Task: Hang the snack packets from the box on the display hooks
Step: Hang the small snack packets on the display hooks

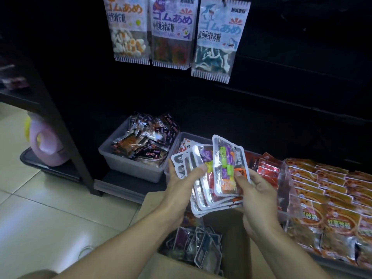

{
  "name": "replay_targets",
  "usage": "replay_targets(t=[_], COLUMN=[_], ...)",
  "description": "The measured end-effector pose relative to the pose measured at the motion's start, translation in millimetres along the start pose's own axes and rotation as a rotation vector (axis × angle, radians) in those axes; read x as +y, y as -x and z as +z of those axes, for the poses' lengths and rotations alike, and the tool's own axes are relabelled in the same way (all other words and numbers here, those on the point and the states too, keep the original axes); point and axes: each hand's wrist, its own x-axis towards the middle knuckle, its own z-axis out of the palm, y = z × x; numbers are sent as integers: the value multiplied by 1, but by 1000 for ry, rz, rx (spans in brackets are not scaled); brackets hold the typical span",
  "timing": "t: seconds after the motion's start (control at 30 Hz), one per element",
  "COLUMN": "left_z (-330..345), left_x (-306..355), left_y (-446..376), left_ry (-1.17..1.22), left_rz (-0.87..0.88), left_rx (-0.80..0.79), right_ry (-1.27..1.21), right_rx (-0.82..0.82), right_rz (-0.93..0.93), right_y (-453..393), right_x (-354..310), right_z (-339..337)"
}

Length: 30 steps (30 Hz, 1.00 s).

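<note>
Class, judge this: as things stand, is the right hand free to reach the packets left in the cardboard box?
Probably not yet. The right hand and left hand both grip the fanned packets; the cardboard box lies open below.

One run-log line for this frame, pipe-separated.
phase: sorting | left hand: holds fanned snack packets | right hand: pinches front packet | box: packets remain | hooks: three bags hung

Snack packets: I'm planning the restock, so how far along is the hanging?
Done: three gummy bags already hang on the display. In hand: both hands, left and right, hold a fanned stack of packets. Left: more packets still lie in the cardboard box below.
</note>
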Motion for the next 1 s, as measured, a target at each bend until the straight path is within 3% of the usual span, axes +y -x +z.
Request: replay_targets(t=[0.13,0.47,1.0], left_z=[2,2,3], left_x=[4,1,9], left_y=[-1,3,5], left_ry=[-119,-70,19], left_rz=[23,-74,-92], left_rx=[-27,-54,-1], right_ry=[14,59,-191], right_rx=[-18,-19,80], right_rz=[-34,-137,110], right_y=[6,15,7], right_x=[-7,-3,-3], right_z=[-3,3,11])
